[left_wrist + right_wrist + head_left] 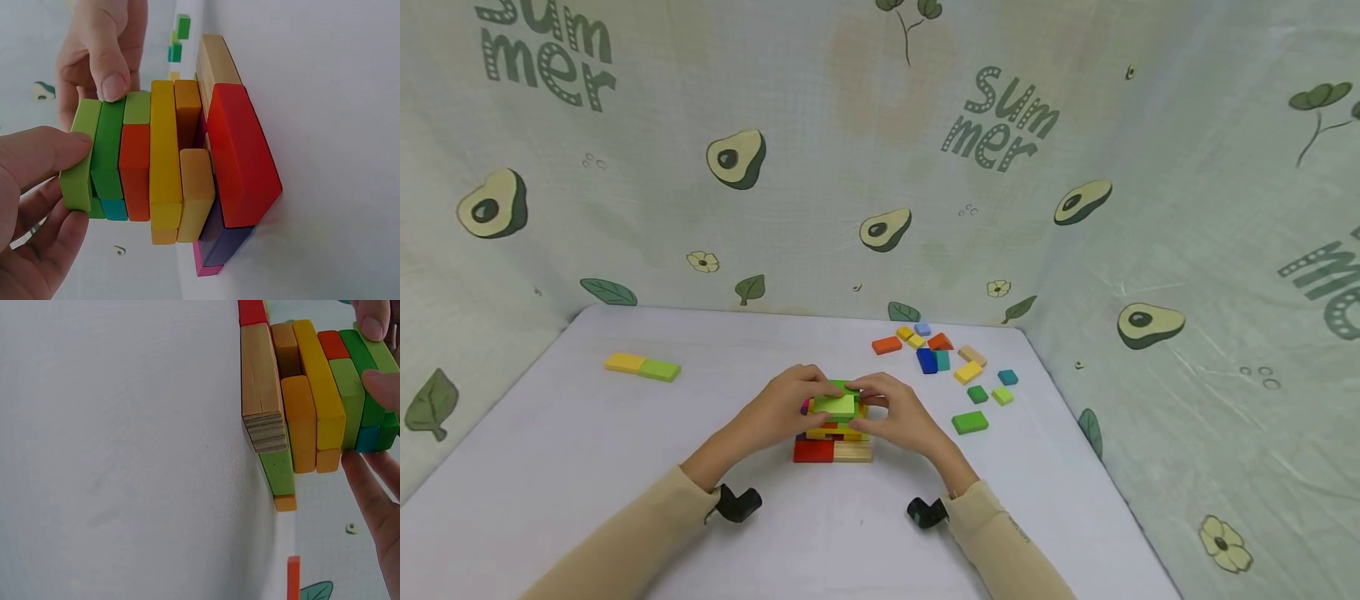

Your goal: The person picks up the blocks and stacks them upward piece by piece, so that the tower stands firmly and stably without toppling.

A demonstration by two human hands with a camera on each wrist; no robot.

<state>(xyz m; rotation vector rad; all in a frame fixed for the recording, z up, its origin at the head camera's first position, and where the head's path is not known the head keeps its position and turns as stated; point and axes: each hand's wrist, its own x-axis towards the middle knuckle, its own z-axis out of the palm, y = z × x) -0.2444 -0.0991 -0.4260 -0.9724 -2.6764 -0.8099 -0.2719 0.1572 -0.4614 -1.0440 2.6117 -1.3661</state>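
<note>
A tower of coloured wooden blocks stands at the middle of the table, with a red block point(813, 452) and a plain wood block point(852, 452) at its front base. On its top, my left hand point(784, 410) pinches a light green block point(76, 178) between thumb and fingers. Just under that lies a dark green block point(109, 150). My right hand point(901, 414) holds this dark green block from the right side, thumb at its near end and fingers behind. Yellow point(164, 144), orange-red point(134, 172) and blue-green point(367, 439) blocks show in the layers below.
Loose blocks lie scattered at the right back, among them a dark blue block point(927, 361) and a green block point(970, 422) nearest the right hand. At the left back, a yellow block point(625, 362) touches a light green one point(659, 370). Patterned cloth point(820, 275) hangs behind the table.
</note>
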